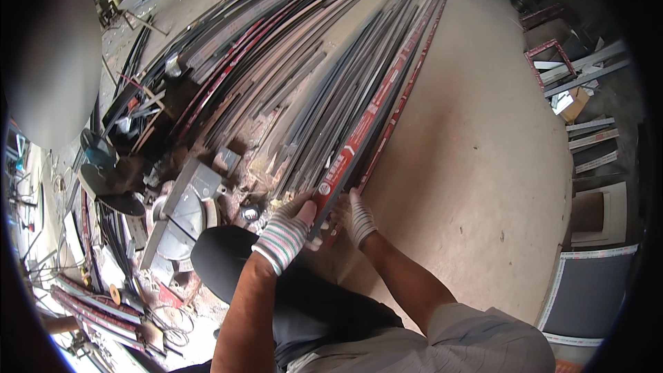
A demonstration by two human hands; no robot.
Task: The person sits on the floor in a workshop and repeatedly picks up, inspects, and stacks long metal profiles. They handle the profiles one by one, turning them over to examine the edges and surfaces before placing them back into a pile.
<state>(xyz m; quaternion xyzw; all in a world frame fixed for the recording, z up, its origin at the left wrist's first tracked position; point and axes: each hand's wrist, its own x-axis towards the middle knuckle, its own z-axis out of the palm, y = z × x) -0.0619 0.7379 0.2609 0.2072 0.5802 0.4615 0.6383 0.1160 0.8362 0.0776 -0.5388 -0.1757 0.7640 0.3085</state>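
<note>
- A bare concrete workshop floor [483, 166] is spreading pale and dusty toward its right edge, where framed panels [587, 283] and short offcuts [590, 131] are lying.
- A long heap of metal profiles [297, 83] is running from the floor's far edge down toward the worker, dark and rusty lengths lying side by side.
- A chop saw [183, 214] is sitting near the floor's left edge amid scrap and cables.
- The profile wrapped in red film [376, 107] is lying on the heap's right side, its near end raised; it is looking stiff, long and likely whippy, with the film probably slick, so gripping at the end seems sensible.
- The left hand [286, 231], in a striped glove, is clasping that near end.
- The right hand [356, 217], also gloved, is closing on it just beside.
</note>
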